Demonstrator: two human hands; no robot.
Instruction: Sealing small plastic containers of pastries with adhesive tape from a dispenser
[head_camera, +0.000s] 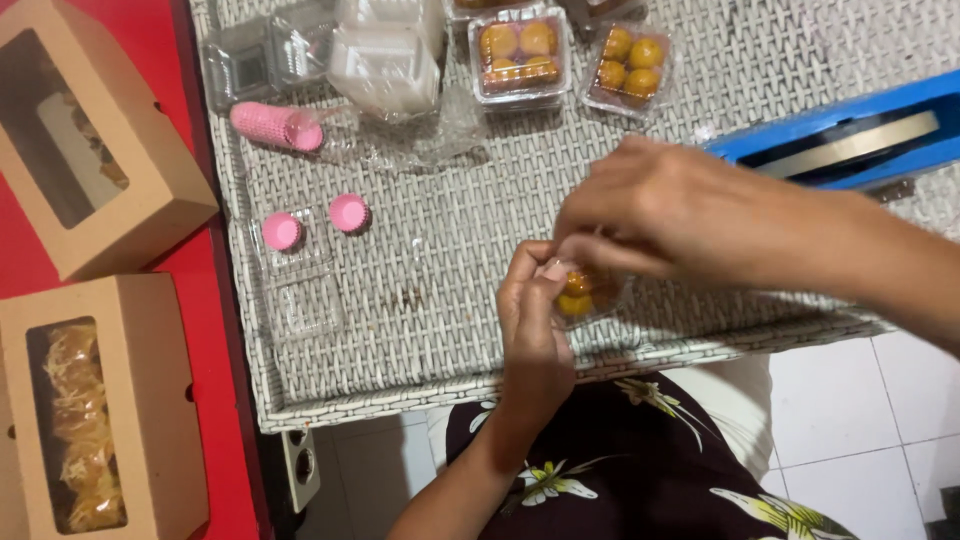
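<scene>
My left hand (535, 320) and my right hand (650, 215) meet over the near edge of a white woven table (450, 330). Between them they hold a small clear plastic box of round yellow pastries (588, 290). The left thumb presses its near side; the right fingers pinch its top. Most of the box is hidden by the fingers.
Two filled clear pastry boxes (520, 55) (632, 62) stand at the back beside stacked empty clear boxes (385, 60). A roll of pink paper cups (275, 127), loose pink cups (349, 212) and an open clear box (295, 270) lie left. A blue tape dispenser (850, 135) is right; kraft window boxes (95, 400) sit on red.
</scene>
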